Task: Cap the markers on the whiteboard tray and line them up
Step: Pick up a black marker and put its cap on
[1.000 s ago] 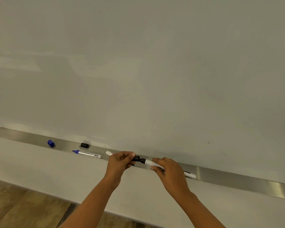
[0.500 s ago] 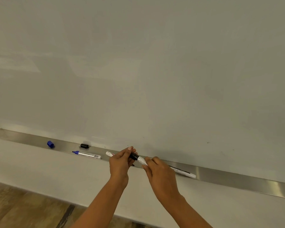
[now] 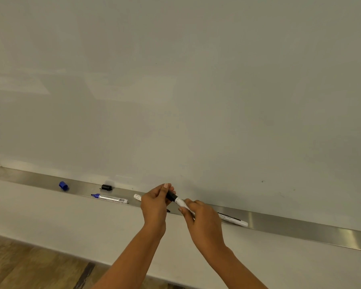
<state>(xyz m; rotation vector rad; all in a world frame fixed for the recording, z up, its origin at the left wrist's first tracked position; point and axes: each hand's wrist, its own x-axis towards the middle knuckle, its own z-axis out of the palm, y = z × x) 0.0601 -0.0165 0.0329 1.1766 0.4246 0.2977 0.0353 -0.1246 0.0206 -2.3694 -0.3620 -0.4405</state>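
My right hand (image 3: 204, 224) grips a white marker (image 3: 181, 203) by its barrel, just above the metal tray (image 3: 300, 226). My left hand (image 3: 154, 207) pinches the black cap (image 3: 171, 196), which sits on the marker's tip. On the tray lie an uncapped blue marker (image 3: 111, 198), a loose blue cap (image 3: 63, 185), a loose black cap (image 3: 106, 187), a white marker (image 3: 137, 197) partly hidden behind my left hand, and another white marker (image 3: 233, 220) to the right of my right hand.
The whiteboard (image 3: 175, 90) fills the view above the tray. A white wall band runs below the tray, and wooden floor (image 3: 19, 268) shows at the bottom left.
Both hands have lifted slightly and come together; the black cap now sits against the marker's barrel with the gap closed.
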